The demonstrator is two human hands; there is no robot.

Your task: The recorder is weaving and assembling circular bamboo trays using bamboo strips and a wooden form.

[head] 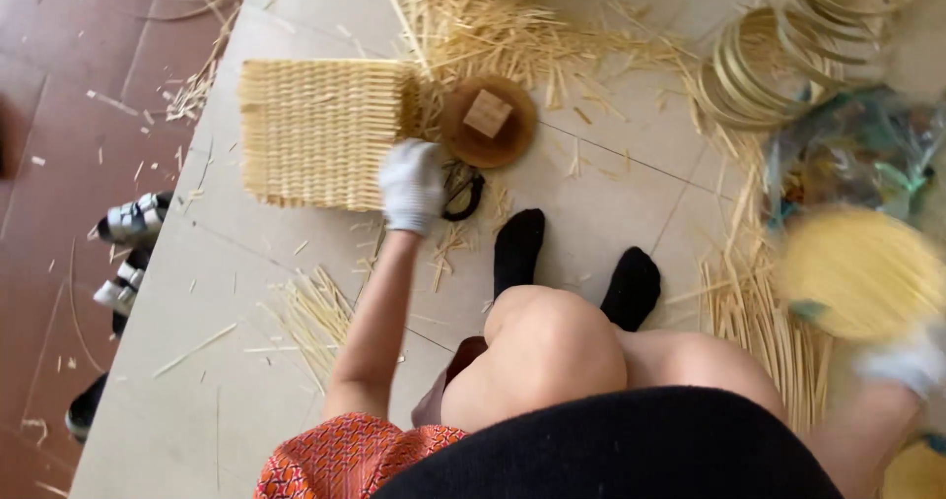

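Your left hand (412, 186), in a white glove, is stretched out over the tiled floor (227, 361) and sits right at the lower right corner of the woven square mat (320, 130). It's touching the black scissors (463, 192), which lie just right of that mat corner. The fingers look curled down over the handles, but you can't really tell if they've got a proper grip or are just resting there.

Just past the scissors, to the right of the mat, there's a round brown wooden disc (488, 122) with a small pale block on top. Loose straw (512, 36) is scattered beyond the mat and to its right.

Your right hand (902, 361), also gloved, is way off to the right of the mat, well apart from it. It's blurred, holding up a round yellow woven piece (862, 272); fingers seem closed on its lower edge.

Your black-socked feet (576, 263) sit below the disc, nearer you than the mat.
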